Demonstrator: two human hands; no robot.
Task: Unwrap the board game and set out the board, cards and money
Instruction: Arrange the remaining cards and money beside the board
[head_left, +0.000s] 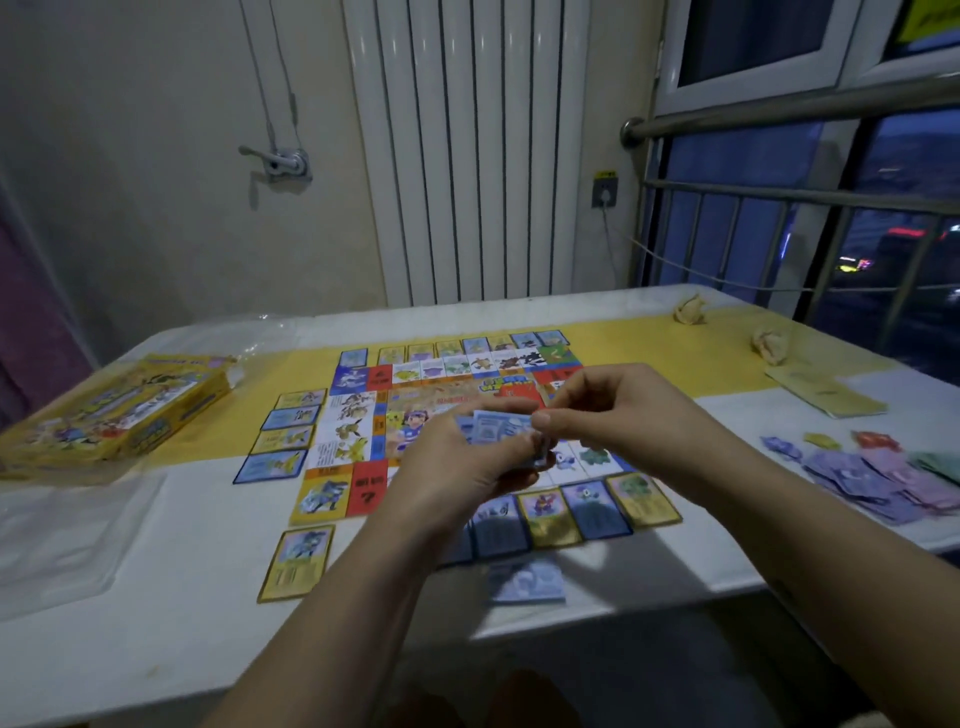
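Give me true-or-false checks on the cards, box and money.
The left hand holds a stack of blue cards. True.
The game box lies right of the board. False: it lies to the board's left.
A row of cards lines the board's left edge. True.
The money is piled on the board. False: it lies on the table, right of the board.
The right hand rests flat on the table. False: it pinches the stack.

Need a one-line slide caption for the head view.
Left hand holds a blue card stack, right hand pinching it, above the game board.
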